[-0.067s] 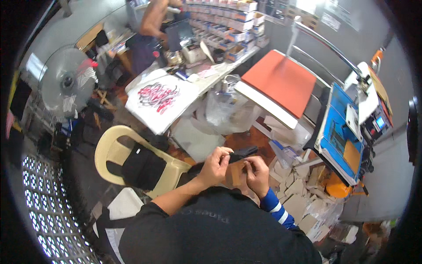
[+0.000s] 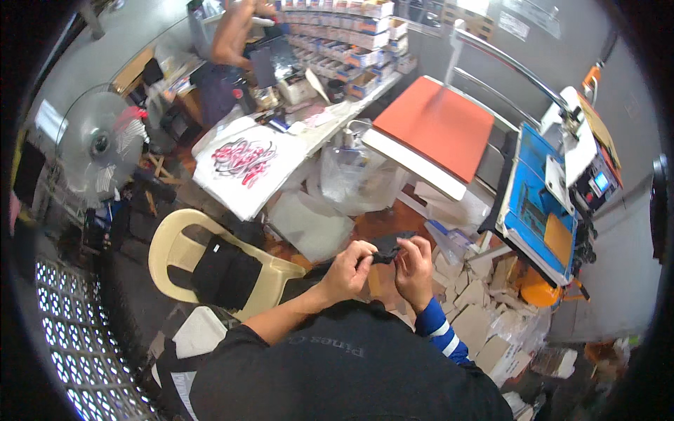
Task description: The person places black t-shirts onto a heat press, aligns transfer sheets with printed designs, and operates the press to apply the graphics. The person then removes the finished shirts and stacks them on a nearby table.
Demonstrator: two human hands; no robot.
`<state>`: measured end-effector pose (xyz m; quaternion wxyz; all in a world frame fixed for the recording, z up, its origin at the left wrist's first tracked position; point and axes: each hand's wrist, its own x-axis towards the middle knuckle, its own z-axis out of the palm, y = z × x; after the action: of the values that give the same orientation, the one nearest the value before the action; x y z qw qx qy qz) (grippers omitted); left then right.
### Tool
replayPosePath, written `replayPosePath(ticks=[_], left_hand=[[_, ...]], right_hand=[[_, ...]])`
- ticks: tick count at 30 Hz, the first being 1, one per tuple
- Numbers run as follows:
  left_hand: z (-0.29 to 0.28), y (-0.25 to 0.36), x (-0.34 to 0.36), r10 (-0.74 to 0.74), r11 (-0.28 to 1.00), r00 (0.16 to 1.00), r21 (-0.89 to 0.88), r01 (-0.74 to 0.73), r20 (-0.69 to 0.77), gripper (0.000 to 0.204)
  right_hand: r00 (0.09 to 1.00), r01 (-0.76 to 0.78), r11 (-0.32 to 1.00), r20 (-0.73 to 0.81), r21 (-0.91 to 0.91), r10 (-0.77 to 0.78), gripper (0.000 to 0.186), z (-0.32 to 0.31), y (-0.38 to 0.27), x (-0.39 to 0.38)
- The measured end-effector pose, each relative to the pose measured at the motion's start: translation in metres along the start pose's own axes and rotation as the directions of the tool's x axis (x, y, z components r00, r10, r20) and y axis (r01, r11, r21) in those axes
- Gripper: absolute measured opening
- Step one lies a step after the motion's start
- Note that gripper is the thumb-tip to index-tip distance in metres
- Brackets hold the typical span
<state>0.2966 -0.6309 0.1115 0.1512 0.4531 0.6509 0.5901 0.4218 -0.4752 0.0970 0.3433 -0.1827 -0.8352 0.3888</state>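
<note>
In front of my body, my left hand (image 2: 349, 272) pinches one part of a dark, soft item (image 2: 385, 252), which looks like black cloth. My right hand (image 2: 413, 270) grips it a little to the right, fingers bent around it. The cloth is bunched between them; its full shape is hard to make out. A beige plastic chair (image 2: 170, 238) with black cloth (image 2: 221, 277) on it stands to my left.
Ahead are a worktable (image 2: 368, 98) with printed white fabric (image 2: 249, 161), a co-worker's bare arm (image 2: 228, 38), stacked boxes (image 2: 358, 24), an orange-padded press (image 2: 435, 126) and a blue-topped machine (image 2: 533, 193). A fan (image 2: 102, 144) stands left; cardboard scraps (image 2: 470, 295) lie right.
My right hand has risen along the black item, its fingers more curled over it. My left hand is slightly lower in the view, and the room has shifted a little leftward.
</note>
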Motion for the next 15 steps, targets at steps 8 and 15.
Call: replayPosePath(ticks=[8,15], left_hand=[[0.054,-0.023,0.033,0.4,0.86,0.835,0.159,-0.484,0.378,0.023],[0.099,-0.024,0.03,0.224,0.816,0.678,0.246,-0.523,0.7,0.019]], right_hand=[[0.988,0.124,0.977,0.113,-0.173,-0.105,0.026,-0.087,0.085,-0.036],[0.873,-0.466,0.797,0.346,0.383,0.343,0.051,-0.093,0.066,-0.109]])
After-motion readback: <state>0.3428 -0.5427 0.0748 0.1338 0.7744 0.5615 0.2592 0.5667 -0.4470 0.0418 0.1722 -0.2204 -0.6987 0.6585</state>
